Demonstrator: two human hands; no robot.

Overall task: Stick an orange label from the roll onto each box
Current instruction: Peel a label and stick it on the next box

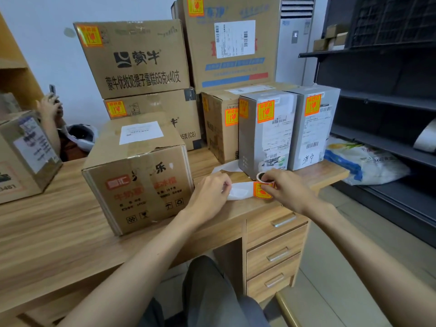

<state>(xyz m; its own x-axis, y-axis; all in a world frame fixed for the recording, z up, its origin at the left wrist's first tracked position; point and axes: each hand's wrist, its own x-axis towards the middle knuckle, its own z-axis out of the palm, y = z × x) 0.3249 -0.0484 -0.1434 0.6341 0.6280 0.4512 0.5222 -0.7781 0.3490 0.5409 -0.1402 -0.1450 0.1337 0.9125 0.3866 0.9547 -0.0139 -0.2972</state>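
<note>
Centre-right, near the front edge of the desk (47, 232), the left hand (210, 194) pinches the white backing strip (238, 191). The right hand (286, 188) grips the roll (262, 177), with an orange label (260, 190) between them. The brown box (139, 175) stands just left; bare wood spreads lower left.

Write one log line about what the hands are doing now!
left hand: pinches backing strip | right hand: grips label roll | orange label: on strip | front box: no orange label showing
</note>
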